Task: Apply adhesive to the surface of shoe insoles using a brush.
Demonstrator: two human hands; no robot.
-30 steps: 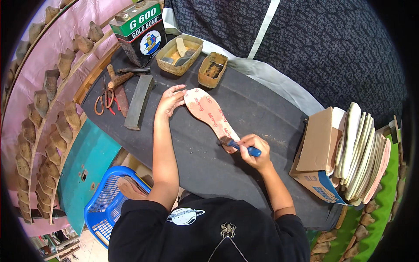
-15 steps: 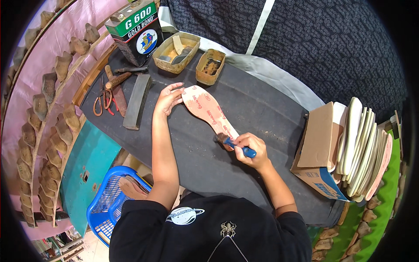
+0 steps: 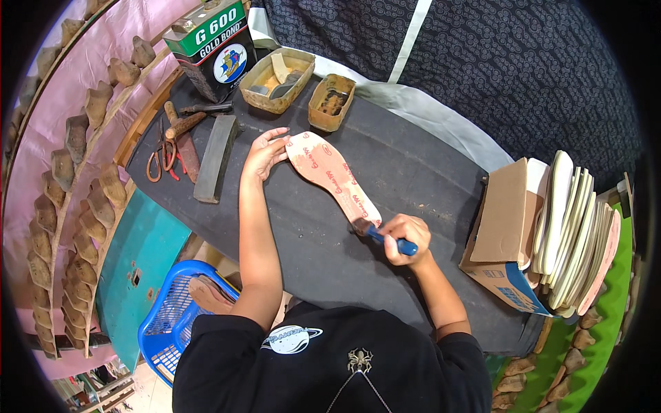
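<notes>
A: Starting at the left, what is the left hand doing?

B: The left hand (image 3: 263, 157), just right of the long grey block (image 3: 216, 158), has its fingers loosely spread, tips at the wide end of the insole (image 3: 327, 168). I can't tell whether they pinch the edge or only steady it.

A: And the insole itself?

B: It lies on the table (image 3: 296, 241), between that hand and the right hand (image 3: 412, 235). Its long axis slants from upper left to lower right: the broad toe end points away and leftward, the narrow heel toward the right hand.

A: Which step is this?

B: Brushing the printed face, I'd judge, at the heel. The brush (image 3: 375, 234) has its bristles there, and the right hand is wrapped around its blue handle.

A: What does the next move call for?

B: Probably light strokes out to the heel's edge, with the toe end kept steady.

A: Farther right?

B: A cardboard box (image 3: 502, 213), with pale sole-shaped pieces (image 3: 561, 230) standing in it.
</notes>
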